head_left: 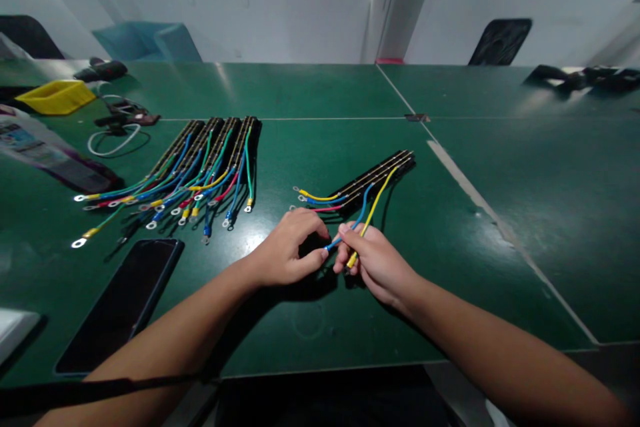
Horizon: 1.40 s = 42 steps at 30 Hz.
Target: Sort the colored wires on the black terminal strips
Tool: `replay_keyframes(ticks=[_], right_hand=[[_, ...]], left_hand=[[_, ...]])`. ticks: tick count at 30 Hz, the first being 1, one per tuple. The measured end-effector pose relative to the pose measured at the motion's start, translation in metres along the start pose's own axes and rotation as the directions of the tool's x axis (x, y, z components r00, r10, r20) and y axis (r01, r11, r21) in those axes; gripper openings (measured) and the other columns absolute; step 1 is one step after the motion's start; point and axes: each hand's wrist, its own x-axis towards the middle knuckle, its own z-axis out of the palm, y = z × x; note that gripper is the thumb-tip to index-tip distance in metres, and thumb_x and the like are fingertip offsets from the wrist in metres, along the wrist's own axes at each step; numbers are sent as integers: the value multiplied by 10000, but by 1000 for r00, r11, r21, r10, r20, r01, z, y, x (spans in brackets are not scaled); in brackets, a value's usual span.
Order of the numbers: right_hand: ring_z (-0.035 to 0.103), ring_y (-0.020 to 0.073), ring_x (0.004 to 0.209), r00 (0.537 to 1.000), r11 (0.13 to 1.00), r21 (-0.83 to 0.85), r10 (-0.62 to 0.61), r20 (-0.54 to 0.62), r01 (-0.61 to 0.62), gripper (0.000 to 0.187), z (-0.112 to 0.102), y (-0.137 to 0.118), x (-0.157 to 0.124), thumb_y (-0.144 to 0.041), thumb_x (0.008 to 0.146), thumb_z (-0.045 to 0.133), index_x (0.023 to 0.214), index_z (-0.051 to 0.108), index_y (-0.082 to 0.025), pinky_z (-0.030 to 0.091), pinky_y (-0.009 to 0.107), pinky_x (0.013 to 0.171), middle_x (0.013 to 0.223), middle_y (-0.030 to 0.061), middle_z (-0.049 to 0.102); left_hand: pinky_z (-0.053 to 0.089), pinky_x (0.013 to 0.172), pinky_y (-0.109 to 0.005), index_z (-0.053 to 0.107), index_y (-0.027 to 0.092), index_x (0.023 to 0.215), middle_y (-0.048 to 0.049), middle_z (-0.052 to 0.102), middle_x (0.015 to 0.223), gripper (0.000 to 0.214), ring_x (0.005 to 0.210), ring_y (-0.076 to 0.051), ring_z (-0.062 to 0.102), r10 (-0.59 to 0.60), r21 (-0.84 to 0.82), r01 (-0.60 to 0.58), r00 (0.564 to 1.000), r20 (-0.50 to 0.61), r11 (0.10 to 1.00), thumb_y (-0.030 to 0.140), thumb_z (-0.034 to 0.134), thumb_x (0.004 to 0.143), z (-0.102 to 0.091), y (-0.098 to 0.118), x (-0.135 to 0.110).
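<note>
A black braided wire harness (376, 175) lies on the green table (320, 93), with yellow, blue and red leads fanning out of its near end. My left hand (285, 250) is closed, thumb and forefinger pinching the end of the blue wire (358, 219). My right hand (376, 264) is closed around the end of the yellow wire (376, 203), whose yellow terminal shows between the fingers. The two hands almost touch. Other leads with ring terminals (306, 196) rest free just beyond my left hand.
A row of several similar harnesses (210, 153) with coloured leads lies to the left. A dark phone (123, 300) lies face up near the front edge. A yellow tray (56, 96), a white cable (113, 140) and tools sit at far left.
</note>
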Motion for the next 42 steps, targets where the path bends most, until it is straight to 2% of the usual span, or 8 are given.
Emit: replay_keyframes(ticks=[3,11,20,26,30,36,42], right_hand=[[553,79,416,1000,1000,-2,-4,0,4,345,0,-1,0,-450,833,580,675,517,-150,286,140,342,477,-25,533],[504,69,385,999,999,-38,11,31,-10,357,-3,-2,4,-482,831,577,712,546,-147,301,143,331,487,-2,583],[509,70,375,1000,997,-79,23,5,-22,352,-4,-2,6,-474,839,568,726,540,-142,278,135,321,460,-10,568],[540,72,405,1000,997,-83,9,18,-7,302,-4,-1,8,-410,864,546,732,540,-138,293,121,342,450,-25,544],[510,70,378,1000,993,-120,12,20,-9,300,-5,-1,9,-410,859,548,729,543,-139,291,127,334,444,-17,550],[463,66,348,1000,988,-154,7,-1,-7,315,-6,-1,8,-436,862,539,762,551,-138,298,139,322,457,-1,582],[514,70,383,1000,992,-129,17,4,-17,277,-5,-2,9,-400,860,553,768,548,-139,314,126,343,459,-11,572]], left_hand=[[395,864,-366,545,165,957,-69,600,957,188,913,-208,514,-5,-7,5,1000,-14,1000,307,499,842,0,1,-1],[406,708,-288,542,165,831,-26,582,784,123,757,-158,511,-19,-19,17,997,-80,1000,285,556,817,1,7,-3],[326,561,-224,576,155,764,8,574,637,192,568,-103,492,-47,130,67,988,-147,989,327,566,849,7,6,-8],[289,538,-222,605,150,769,15,555,599,241,529,-94,469,-97,115,105,993,-73,988,304,481,908,9,8,-8],[281,528,-214,600,153,753,25,551,589,226,519,-87,462,-137,58,140,989,-63,988,299,501,895,8,10,-7],[284,525,-212,577,148,770,28,552,600,154,515,-86,454,-107,39,110,991,-80,993,288,563,832,8,11,-9],[286,543,-221,597,149,780,14,551,618,214,540,-96,459,-116,52,117,993,-26,992,286,478,894,8,12,-8]])
